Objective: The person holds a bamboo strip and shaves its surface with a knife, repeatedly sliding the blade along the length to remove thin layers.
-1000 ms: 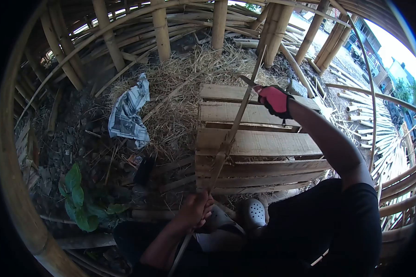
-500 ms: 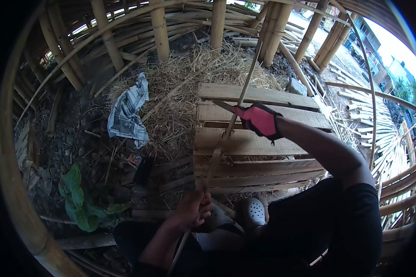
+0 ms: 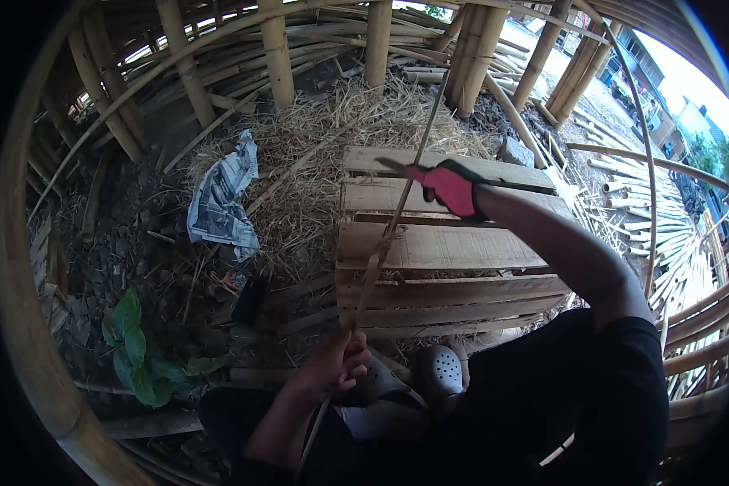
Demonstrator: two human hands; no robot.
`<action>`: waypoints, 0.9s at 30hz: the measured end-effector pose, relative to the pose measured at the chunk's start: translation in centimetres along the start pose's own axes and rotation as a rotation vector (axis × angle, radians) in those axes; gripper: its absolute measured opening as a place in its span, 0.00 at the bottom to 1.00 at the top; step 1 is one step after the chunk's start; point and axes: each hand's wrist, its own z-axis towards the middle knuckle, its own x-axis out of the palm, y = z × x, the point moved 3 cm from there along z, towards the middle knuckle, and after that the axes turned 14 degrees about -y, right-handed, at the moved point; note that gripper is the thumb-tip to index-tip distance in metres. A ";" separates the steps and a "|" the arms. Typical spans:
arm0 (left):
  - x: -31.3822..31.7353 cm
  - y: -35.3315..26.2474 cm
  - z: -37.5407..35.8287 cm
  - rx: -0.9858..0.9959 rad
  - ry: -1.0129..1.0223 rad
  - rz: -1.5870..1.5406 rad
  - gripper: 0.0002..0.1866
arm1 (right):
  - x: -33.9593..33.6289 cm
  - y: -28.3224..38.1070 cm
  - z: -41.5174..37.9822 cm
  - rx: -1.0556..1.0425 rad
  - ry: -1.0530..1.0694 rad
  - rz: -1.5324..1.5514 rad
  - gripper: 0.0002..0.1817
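My left hand (image 3: 338, 366), bare, is closed around the lower part of a long thin bamboo strip (image 3: 370, 279). The strip slants up and away across the left side of a slatted wooden platform (image 3: 445, 247). My right hand (image 3: 449, 188), in a pink and black glove, is closed on a knife, its fingers wrapped round the handle. The knife blade (image 3: 392, 165) points left and lies across the upper part of the strip. Whether the edge touches the strip is too small to tell.
Crumpled newspaper (image 3: 222, 198) lies on straw (image 3: 324, 154) left of the platform. A leafy plant (image 3: 134, 348) grows at the lower left. Bamboo posts (image 3: 376, 49) stand beyond, and cut poles (image 3: 624, 190) lie at the right. A curved bamboo piece (image 3: 36, 356) frames the left.
My right hand and the knife have moved slightly up the strip, and the blade has turned a little. The strip's far end has shifted slightly left. My left hand has barely moved.
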 end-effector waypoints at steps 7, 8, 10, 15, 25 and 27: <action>-0.2 -0.2 0.2 0.014 0.092 0.004 0.28 | 0.9 2.8 -3.9 -0.007 0.270 -0.063 0.40; -0.2 -0.2 0.2 0.016 0.098 -0.003 0.28 | 0.5 3.1 -4.0 -0.060 0.207 0.101 0.40; -0.3 -0.3 0.2 0.026 0.103 -0.017 0.28 | 0.0 2.5 -3.3 -0.092 0.206 -0.085 0.39; 0.0 -0.1 0.3 0.026 0.080 -0.046 0.27 | 0.7 1.8 -3.4 -0.162 0.140 -0.156 0.38; 0.2 -0.3 0.1 0.046 0.057 -0.005 0.28 | 1.2 5.4 -6.5 -0.310 0.144 -0.602 0.39; 0.3 -0.3 0.0 0.057 0.019 0.006 0.28 | 2.0 4.1 -5.4 -0.386 0.176 -0.306 0.35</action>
